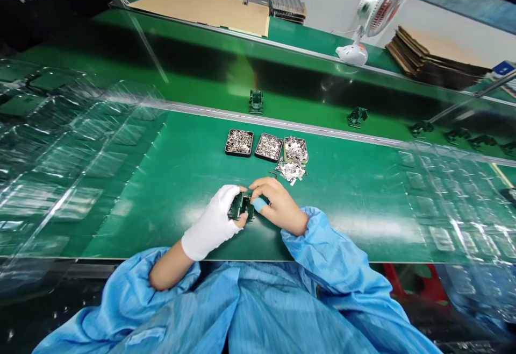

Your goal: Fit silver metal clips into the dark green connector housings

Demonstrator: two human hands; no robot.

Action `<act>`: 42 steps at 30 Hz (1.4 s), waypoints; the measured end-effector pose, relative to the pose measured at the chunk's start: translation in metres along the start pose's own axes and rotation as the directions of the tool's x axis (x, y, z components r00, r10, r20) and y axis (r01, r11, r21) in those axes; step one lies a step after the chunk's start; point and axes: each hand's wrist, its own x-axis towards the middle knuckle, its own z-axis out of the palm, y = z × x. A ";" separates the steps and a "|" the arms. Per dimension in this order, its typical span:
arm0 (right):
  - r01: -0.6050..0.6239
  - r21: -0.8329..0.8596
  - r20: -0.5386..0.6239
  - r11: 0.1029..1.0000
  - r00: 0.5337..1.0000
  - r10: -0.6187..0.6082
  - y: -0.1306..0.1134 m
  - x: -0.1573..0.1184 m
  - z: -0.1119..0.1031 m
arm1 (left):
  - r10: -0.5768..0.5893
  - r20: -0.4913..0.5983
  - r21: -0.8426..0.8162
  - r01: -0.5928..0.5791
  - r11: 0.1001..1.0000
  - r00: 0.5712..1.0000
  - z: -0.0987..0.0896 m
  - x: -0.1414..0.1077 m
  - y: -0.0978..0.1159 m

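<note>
My left hand (pixel 217 219), in a white fingerless glove, is closed around a small dark green circuit board assembly (pixel 237 207) just above the green bench. My right hand (pixel 276 200), bare with a blue wrap on the thumb, meets the board's right side. Its thumb and fingertips are pinched together there; whatever they pinch is too small to make out. Beyond my hands stand a left tray (pixel 239 142), a middle tray (pixel 269 147) and a right tray (pixel 296 149), all full of small shiny metal parts. A loose pile of metal pieces (pixel 292 171) lies in front of the right tray.
Clear plastic blister trays (pixel 72 160) cover the bench's left side, with more blister trays (pixel 463 203) at the right. Behind a metal rail (pixel 282 122), a green belt carries a board assembly (pixel 256 101) and several others. A white fan (pixel 368 26) and stacked cardboard (pixel 431 61) stand farther back.
</note>
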 end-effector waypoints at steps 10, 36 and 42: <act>0.019 -0.151 0.101 0.988 0.995 -0.003 -0.001 0.000 -0.002 | 0.082 -0.072 0.204 -0.066 0.977 0.994 0.004 -0.005 -0.003; 0.008 -0.335 0.217 0.942 0.974 0.069 -0.015 0.001 0.008 | 0.055 0.166 0.604 -0.146 0.783 0.985 -0.013 0.016 0.023; -0.083 -0.320 0.177 0.944 0.973 0.146 -0.017 0.002 0.006 | 0.039 0.192 0.577 -0.145 0.804 0.981 -0.017 0.019 0.021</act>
